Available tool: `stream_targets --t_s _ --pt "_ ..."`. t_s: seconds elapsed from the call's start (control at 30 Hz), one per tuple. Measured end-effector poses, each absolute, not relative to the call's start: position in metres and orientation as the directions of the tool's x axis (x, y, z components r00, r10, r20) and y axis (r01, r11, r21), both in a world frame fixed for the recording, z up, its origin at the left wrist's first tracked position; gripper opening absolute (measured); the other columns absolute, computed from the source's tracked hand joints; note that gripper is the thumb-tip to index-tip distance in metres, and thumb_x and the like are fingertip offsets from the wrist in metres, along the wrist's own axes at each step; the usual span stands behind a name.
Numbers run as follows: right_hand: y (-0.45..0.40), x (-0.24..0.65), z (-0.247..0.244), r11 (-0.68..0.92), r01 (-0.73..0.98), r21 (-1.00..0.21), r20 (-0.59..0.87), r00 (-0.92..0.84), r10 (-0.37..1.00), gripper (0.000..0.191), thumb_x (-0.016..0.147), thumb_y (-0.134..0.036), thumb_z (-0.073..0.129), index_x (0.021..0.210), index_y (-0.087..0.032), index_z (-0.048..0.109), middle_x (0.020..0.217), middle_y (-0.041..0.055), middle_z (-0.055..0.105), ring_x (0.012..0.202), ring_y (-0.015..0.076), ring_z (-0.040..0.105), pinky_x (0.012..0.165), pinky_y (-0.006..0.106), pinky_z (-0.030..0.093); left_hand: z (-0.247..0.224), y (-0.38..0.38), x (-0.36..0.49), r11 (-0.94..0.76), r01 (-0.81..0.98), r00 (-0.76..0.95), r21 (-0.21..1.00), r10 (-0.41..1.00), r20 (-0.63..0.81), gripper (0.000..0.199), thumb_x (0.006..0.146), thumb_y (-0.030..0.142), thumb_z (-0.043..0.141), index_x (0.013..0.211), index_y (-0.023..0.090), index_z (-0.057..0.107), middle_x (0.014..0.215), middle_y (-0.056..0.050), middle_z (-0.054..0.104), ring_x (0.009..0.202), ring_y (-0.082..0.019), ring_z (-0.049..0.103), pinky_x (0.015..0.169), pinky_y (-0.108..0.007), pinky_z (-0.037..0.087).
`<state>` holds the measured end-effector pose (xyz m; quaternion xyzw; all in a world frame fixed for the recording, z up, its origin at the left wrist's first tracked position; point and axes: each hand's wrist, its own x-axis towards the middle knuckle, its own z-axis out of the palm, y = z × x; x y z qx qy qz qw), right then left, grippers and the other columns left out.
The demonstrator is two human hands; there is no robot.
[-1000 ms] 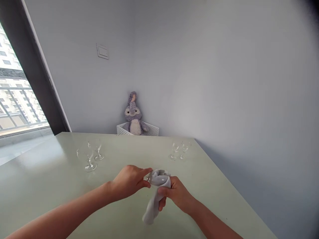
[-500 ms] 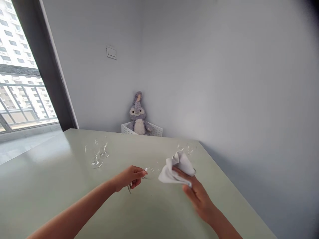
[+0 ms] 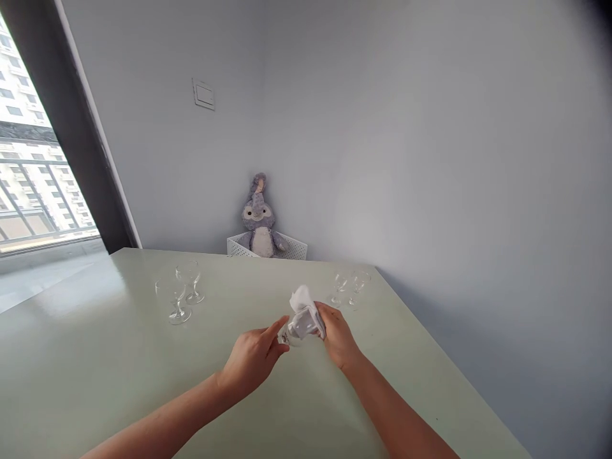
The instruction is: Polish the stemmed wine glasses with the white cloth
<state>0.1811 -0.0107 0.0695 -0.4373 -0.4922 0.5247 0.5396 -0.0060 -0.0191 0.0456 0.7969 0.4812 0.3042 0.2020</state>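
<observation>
A clear glass (image 3: 295, 333) lies sideways between my hands over the pale green table (image 3: 229, 414). My left hand (image 3: 255, 357) holds its left end between thumb and fingers. Around the glass's bowl end is a white cloth (image 3: 303, 301), gripped by my right hand (image 3: 337, 333); part of the cloth seems to be inside the bowl. Two stemmed glasses, a nearer one (image 3: 178, 305) and a farther one (image 3: 193, 285), stand upright at the left. Two more, one (image 3: 338, 287) beside another (image 3: 357, 287), stand beyond my right hand.
A grey plush toy (image 3: 262, 223) sits in a white perforated basket (image 3: 294, 250) behind the table's far edge. Grey walls meet behind it, with a light switch (image 3: 204, 95). A window (image 3: 38, 178) is at the left.
My right hand has moved left with the cloth and brought it onto the glass. My left hand has turned, and its grip is now at the glass's left end. The view has shifted slightly.
</observation>
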Motion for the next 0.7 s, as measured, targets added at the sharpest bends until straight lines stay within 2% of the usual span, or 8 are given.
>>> stream_targets --t_s 0.07,0.13,0.23,0.33,0.43,0.53,0.6,0.7 --pt "-0.007 0.174 0.058 -0.047 -0.455 -0.889 -0.071 0.035 0.997 0.028 0.076 -0.043 0.055 0.080 -0.016 0.063 0.074 0.0022 0.062 0.071 0.0163 0.057 0.064 0.029 0.047 0.041 -0.015 -0.002 -0.422 0.675 0.318 0.605 0.907 0.276 0.042 0.081 0.032 0.047 0.124 0.030 0.046 0.066 0.001 0.060 0.058 -0.016 0.053 0.054 -0.024 0.033" --pt "-0.008 0.166 0.049 -0.076 -0.658 -0.749 -0.167 0.078 0.983 0.026 0.073 -0.041 0.060 0.083 -0.017 0.063 0.082 0.0033 0.065 0.079 0.0186 0.059 0.071 0.032 0.048 0.034 -0.011 0.003 -0.423 0.697 0.315 0.579 0.906 0.282 0.043 0.083 0.031 0.043 0.126 0.027 0.042 0.070 0.000 0.060 0.060 -0.015 0.053 0.055 -0.023 0.034" --pt "-0.012 0.156 0.040 -0.107 -0.768 -0.631 -0.209 0.035 0.977 0.027 0.075 -0.040 0.058 0.089 -0.018 0.063 0.094 0.0061 0.066 0.090 0.0215 0.060 0.076 0.035 0.048 0.024 -0.005 0.011 -0.441 0.704 0.304 0.557 0.896 0.325 0.044 0.085 0.032 0.037 0.129 0.026 0.038 0.083 -0.002 0.060 0.066 -0.015 0.055 0.057 -0.023 0.037" --pt "-0.018 0.150 0.035 -0.189 -0.732 -0.654 -0.193 -0.080 0.978 0.026 0.077 -0.040 0.054 0.089 -0.019 0.063 0.096 0.0063 0.066 0.090 0.0225 0.061 0.076 0.037 0.047 0.019 0.003 0.014 -0.418 0.702 0.237 0.576 0.900 0.365 0.042 0.086 0.032 0.036 0.127 0.026 0.039 0.092 -0.003 0.058 0.067 -0.014 0.055 0.058 -0.023 0.038" --pt "-0.027 0.151 0.035 -0.197 -0.518 -0.832 -0.147 -0.136 0.980 0.026 0.080 -0.039 0.051 0.092 -0.020 0.064 0.097 0.0048 0.066 0.091 0.0215 0.059 0.078 0.035 0.045 0.018 0.018 0.011 -0.345 0.653 0.154 0.674 0.932 0.328 0.038 0.082 0.030 0.040 0.120 0.028 0.045 0.090 0.000 0.055 0.062 -0.011 0.053 0.056 -0.022 0.038" --pt "-0.039 0.157 0.042 0.011 -0.086 -0.996 0.023 -0.143 0.989 0.032 0.084 -0.038 0.045 0.106 -0.021 0.062 0.105 0.0049 0.063 0.097 0.0213 0.056 0.082 0.033 0.042 0.016 0.033 0.002 -0.224 0.525 0.066 0.821 0.973 0.223 0.035 0.080 0.033 0.044 0.114 0.027 0.048 0.083 0.003 0.054 0.053 -0.008 0.049 0.052 -0.021 0.038" --pt "-0.043 0.163 0.048 0.193 0.220 -0.956 0.143 -0.225 0.964 0.036 0.086 -0.039 0.042 0.115 -0.024 0.057 0.116 0.0051 0.059 0.105 0.0221 0.052 0.089 0.034 0.038 0.014 0.041 -0.005 -0.174 0.446 0.010 0.878 0.982 0.189 0.035 0.080 0.035 0.044 0.113 0.026 0.047 0.081 0.003 0.053 0.049 -0.007 0.048 0.049 -0.020 0.038" --pt "-0.038 0.170 0.052 0.335 0.533 -0.777 0.198 -0.299 0.934 0.037 0.085 -0.040 0.042 0.117 -0.028 0.055 0.124 0.0050 0.053 0.108 0.0235 0.051 0.090 0.036 0.037 0.011 0.043 -0.010 -0.197 0.394 -0.033 0.898 0.973 0.228 0.036 0.080 0.037 0.044 0.115 0.026 0.046 0.082 0.003 0.052 0.049 -0.007 0.047 0.048 -0.020 0.038"
